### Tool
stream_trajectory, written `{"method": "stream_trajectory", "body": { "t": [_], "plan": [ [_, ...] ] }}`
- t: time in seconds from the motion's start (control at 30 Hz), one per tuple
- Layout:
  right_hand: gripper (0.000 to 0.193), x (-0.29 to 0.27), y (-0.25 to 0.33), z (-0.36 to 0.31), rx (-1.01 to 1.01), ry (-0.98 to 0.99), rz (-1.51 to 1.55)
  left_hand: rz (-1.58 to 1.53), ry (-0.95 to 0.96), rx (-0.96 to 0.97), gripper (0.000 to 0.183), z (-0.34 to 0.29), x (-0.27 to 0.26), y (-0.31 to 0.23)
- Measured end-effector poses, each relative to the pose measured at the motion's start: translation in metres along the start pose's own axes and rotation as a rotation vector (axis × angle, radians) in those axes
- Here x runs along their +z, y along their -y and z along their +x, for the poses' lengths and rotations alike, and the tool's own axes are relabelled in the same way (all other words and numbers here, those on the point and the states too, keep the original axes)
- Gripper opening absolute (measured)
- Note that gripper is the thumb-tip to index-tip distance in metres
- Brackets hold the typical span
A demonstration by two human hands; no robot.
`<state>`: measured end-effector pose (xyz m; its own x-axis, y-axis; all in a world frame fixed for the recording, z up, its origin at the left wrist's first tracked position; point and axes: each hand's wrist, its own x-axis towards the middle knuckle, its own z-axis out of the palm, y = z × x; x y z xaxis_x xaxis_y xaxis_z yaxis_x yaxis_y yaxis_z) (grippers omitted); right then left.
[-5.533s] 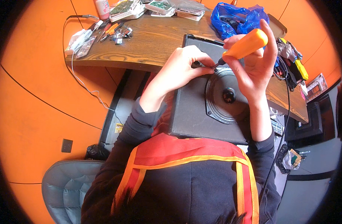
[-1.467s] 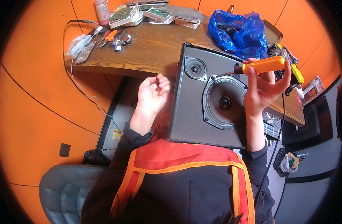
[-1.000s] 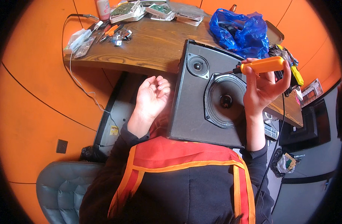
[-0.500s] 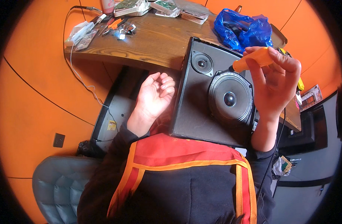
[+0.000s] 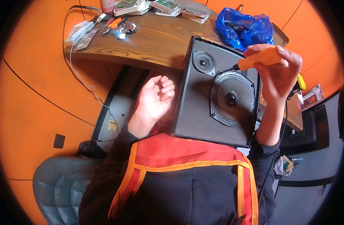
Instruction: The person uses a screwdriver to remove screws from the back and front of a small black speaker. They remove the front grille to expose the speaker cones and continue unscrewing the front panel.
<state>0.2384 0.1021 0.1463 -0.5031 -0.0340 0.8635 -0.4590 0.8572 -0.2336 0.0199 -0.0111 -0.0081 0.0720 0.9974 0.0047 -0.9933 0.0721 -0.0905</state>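
Note:
A black speaker box [image 5: 194, 108] leans between my body and the table edge, its front facing up. Set into that face are a small tweeter [image 5: 204, 62] and a larger round woofer [image 5: 232, 108]. My right hand [image 5: 279, 71] grips a screwdriver [image 5: 260, 60] by its orange handle. The dark shaft slants down to the left, its tip at the woofer's upper rim, near a corner screw hole. Beside the box's left edge is my left hand [image 5: 156, 96], palm up with loosely curled fingers and nothing in it.
On the wooden table [image 5: 157, 37] lie hand tools [image 5: 115, 24], a lit lamp [image 5: 122, 36], trays of circuit boards [image 5: 130, 6] and a blue plastic bag [image 5: 245, 30]. A grey padded chair [image 5: 67, 187] stands at lower left. A thin cable [image 5: 78, 77] hangs off the table's left end.
My right hand has shifted slightly, and the screwdriver now lies flatter, with more of its shaft showing. My left hand has hardly moved.

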Motion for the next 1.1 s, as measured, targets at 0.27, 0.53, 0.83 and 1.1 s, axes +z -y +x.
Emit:
{"method": "stream_trajectory", "body": {
  "t": [0.27, 0.53, 0.83, 1.1],
  "plan": [
    [0.012, -0.008, 0.040, 0.022, 0.302, -0.018, -0.928, -0.045, 0.005, -0.009, 0.019, -0.002, 0.000, -0.006],
    [0.016, -0.018, 0.047, 0.058, 0.268, 0.518, -0.764, -0.032, 0.007, -0.005, 0.020, -0.005, 0.002, -0.004],
    [0.014, -0.033, 0.058, 0.082, 0.512, 0.862, -0.928, -0.014, 0.019, -0.015, 0.019, -0.007, 0.004, -0.001],
    [0.015, -0.034, 0.054, 0.087, 0.113, 1.027, -0.802, -0.056, 0.021, -0.033, 0.019, -0.007, 0.002, -0.004]
  ]
}}
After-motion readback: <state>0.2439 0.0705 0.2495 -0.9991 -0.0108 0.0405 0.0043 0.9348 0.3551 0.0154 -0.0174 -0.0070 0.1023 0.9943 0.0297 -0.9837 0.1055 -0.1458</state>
